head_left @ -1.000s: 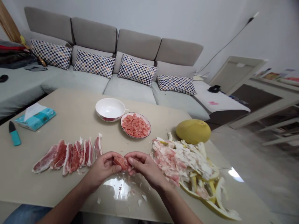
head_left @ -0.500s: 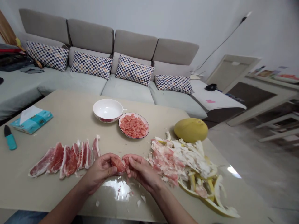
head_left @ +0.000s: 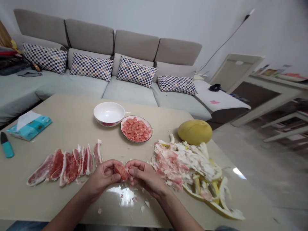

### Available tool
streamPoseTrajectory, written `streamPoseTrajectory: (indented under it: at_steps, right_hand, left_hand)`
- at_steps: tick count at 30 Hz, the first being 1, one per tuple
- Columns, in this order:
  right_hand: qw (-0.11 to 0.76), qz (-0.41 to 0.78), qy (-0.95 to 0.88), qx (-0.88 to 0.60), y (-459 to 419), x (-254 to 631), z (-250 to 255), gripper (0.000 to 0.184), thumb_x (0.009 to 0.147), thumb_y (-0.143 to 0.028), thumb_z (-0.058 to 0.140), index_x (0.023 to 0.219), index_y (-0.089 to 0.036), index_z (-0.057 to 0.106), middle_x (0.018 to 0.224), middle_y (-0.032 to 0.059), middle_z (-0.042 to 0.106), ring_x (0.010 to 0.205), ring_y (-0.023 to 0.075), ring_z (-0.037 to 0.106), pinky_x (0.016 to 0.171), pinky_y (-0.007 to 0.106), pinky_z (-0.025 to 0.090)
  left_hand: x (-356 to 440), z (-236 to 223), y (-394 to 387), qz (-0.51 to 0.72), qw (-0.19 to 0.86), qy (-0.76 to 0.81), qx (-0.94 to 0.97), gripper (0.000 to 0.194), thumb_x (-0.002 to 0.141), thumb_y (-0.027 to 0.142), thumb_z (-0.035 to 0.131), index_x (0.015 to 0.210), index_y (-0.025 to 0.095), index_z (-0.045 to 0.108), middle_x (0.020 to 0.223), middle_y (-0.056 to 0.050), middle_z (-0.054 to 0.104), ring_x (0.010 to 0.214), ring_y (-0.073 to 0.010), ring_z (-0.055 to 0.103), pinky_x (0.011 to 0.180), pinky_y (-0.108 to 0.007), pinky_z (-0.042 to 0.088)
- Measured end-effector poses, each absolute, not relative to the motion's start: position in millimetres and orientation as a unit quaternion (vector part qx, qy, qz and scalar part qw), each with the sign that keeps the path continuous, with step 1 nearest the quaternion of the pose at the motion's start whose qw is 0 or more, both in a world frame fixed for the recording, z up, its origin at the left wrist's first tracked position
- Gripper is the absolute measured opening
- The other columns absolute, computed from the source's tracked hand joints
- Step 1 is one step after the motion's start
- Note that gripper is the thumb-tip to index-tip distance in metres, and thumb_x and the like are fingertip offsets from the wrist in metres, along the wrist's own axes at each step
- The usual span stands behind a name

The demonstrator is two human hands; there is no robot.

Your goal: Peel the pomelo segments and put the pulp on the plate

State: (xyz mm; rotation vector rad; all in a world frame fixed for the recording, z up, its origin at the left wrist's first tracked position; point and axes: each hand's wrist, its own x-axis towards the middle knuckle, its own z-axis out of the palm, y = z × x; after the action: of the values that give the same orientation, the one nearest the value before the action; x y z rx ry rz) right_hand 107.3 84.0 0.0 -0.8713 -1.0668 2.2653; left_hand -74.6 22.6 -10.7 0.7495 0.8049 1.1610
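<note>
Head view, pulp (head_left: 135,129) on plate (head_left: 147,124), white bowl (head_left: 109,113)

Head camera looks forward, down across table (head_left: 113,144) toward sofa (head_left: 131,91).

A glistening piece of fruit (head_left: 121,172), coral-pink and bare-fleshed, sits tilted in the grip of the left hand (head_left: 104,175), sloping down to the right! And at its right end, the fingertips of the right hand (head_left: 145,175) are close in.
</note>
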Motion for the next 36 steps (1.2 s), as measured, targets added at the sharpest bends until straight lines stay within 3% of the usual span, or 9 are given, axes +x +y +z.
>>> streamPoseTrajectory:
  at_steps: [10,15,36]
  right_hand:
    - [0.236,0.874,-0.332,-0.266,83,115,-3,0.028,0.071,-0.027,0.080,0.091,-0.010,0.071,0.069,0.0017,0.066,0.057,0.0078,0.063,0.060,0.020,0.054]
    - [0.230,0.853,-0.364,-0.295,81,114,-1,0.034,0.063,-0.030,0.087,0.086,-0.012,0.070,0.074,0.0008,0.067,0.059,0.0065,0.061,0.057,0.017,0.053]
    - [0.170,0.829,-0.439,-0.301,87,122,-7,0.034,0.063,-0.032,0.087,0.080,-0.011,0.066,0.065,0.0002,0.068,0.054,0.0090,0.062,0.054,0.021,0.052]
  left_hand:
    - [-74,-12,22,0.516,0.716,0.338,0.326,0.030,0.071,0.028,0.081,0.095,0.014,0.069,0.084,-0.006,0.070,0.079,-0.0159,0.063,0.074,-0.025,0.047]
    - [-75,-13,22,0.505,0.703,0.359,0.350,0.029,0.070,0.028,0.081,0.094,0.015,0.070,0.082,-0.003,0.069,0.077,-0.0138,0.061,0.074,-0.023,0.045]
    - [-75,-14,20,0.464,0.692,0.367,0.413,0.026,0.072,0.026,0.080,0.094,0.017,0.069,0.080,-0.002,0.069,0.078,-0.0154,0.062,0.074,-0.026,0.045]
